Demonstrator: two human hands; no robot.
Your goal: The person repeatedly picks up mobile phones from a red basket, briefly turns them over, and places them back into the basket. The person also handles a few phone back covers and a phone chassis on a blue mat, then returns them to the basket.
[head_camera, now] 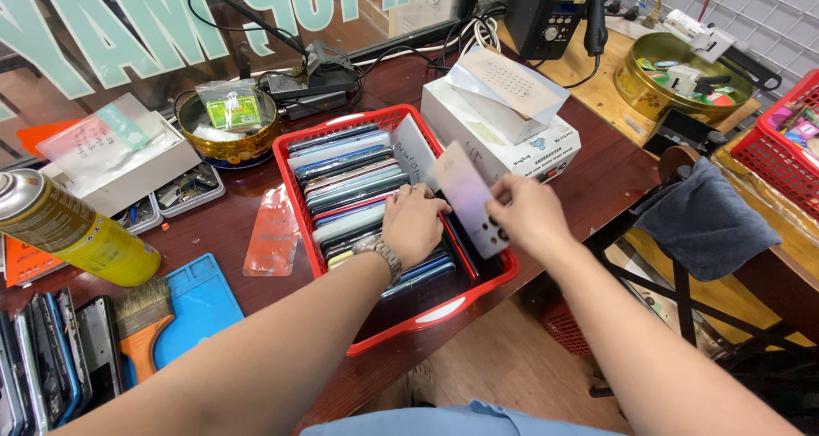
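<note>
Dark wood table [597, 176] crowded; red basket [294, 176] near its front edge, packed with phone back covers [350, 176] standing on edge in a row; white box [495, 142] just behind it, yellow spray can [72, 231] lying at left, brush [141, 316] on blue mat [200, 299]. Left hand [414, 223] rests fingers-down on the stack inside the basket, closed on nothing that I can see, just pressing the covers. Right hand [529, 214] pinches a pale back cover [469, 199] at its lower edge, thumb and fingers clamped on it, held above the basket's right side. Cover's long axis runs upper-left to lower-right, camera holes at the lower end, broad face toward the camera. Risk: thin edge pinch, cover could slip and drop to the floor past the table edge; left hand's push could topple the row; basket overhangs the edge a bit, could tip
</note>
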